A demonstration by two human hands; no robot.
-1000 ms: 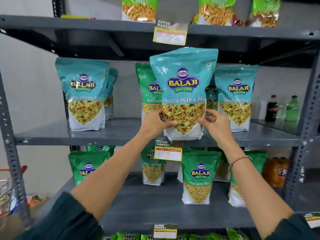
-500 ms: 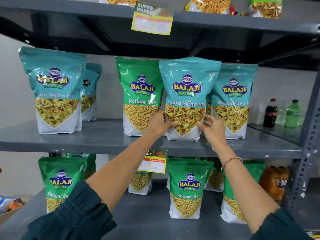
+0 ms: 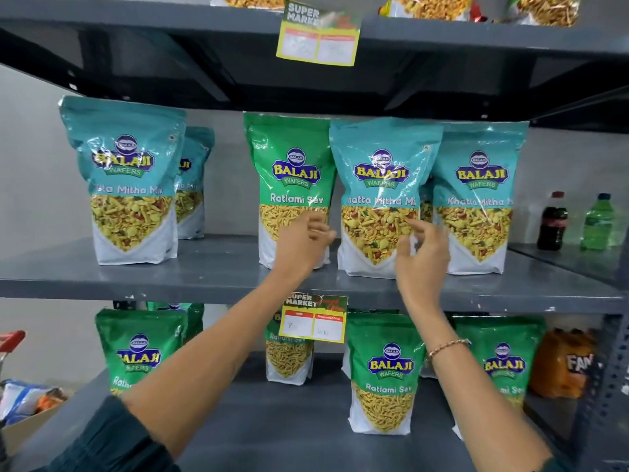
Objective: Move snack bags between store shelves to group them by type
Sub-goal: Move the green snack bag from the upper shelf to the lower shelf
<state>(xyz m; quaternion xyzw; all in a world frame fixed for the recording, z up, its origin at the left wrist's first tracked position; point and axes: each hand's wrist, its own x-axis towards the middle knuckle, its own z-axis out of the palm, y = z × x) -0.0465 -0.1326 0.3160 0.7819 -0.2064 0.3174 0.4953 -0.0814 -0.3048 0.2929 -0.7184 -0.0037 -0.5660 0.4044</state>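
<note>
Step in hand: a teal mix bag is seen standing on the middle shelf at centre frame, and it is judged to be at the point of release.
Teal bag's place: it is set upright between a green sev bag on its left and another teal bag on its right, overlapping both a little.
Left hand: it is held loosely open with fingers slack, low in front of the green bag; no bag is gripped.
Right hand: it is raised open with fingers spread, in front of the teal bag's lower right edge; whether the fingertips touch the film cannot be told.
Arm pose: both forearms are stretched up from the bottom of the frame, wrists level with the shelf lip.
Doing it well: the bag's base is best checked flat before the hands are drawn straight back, so the neighbours are not tipped.
Likely next: the green bag is judged misplaced, since its kind is grouped on the lower shelf.
</note>
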